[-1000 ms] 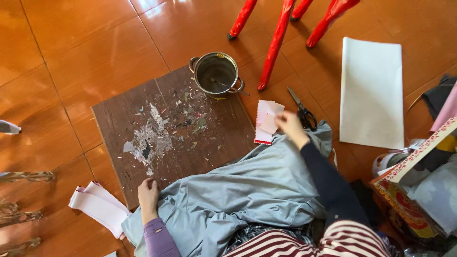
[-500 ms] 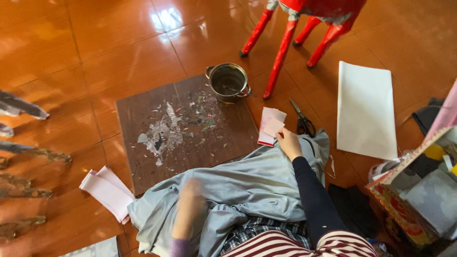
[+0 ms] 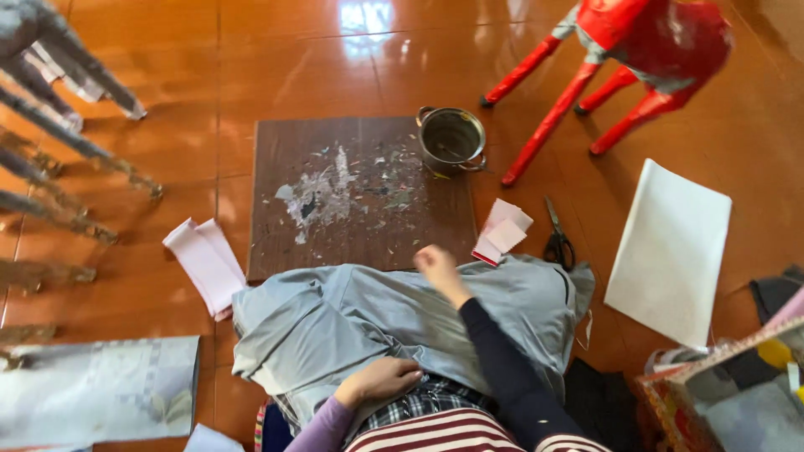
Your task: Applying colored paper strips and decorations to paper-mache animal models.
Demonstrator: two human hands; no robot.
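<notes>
A grey cloth (image 3: 352, 322) lies spread over my lap and the floor, its far edge touching a brown board (image 3: 285, 151) speckled with paper scraps and dried paste. My left hand (image 3: 381, 378) rests flat on the near part of the cloth, close to my body. My right hand (image 3: 435, 266) hovers at the cloth's far edge by the board; it is blurred and its fingers look loosely curled. Small pink and white paper pieces (image 3: 501, 234) and black scissors (image 3: 557, 243) lie just to the right of it.
A metal pot (image 3: 452, 138) stands on the board's far right corner. A red figure's legs (image 3: 548, 117) stand behind it. A large white sheet (image 3: 670, 251) lies at right, folded white strips (image 3: 205, 264) at left, a printed sheet (image 3: 92, 389) near left, and a box (image 3: 729, 393) near right.
My left hand has drawn back from the cloth's front left edge to my lap. My right hand has shifted left, away from the paper pieces. The view has tilted upward.
</notes>
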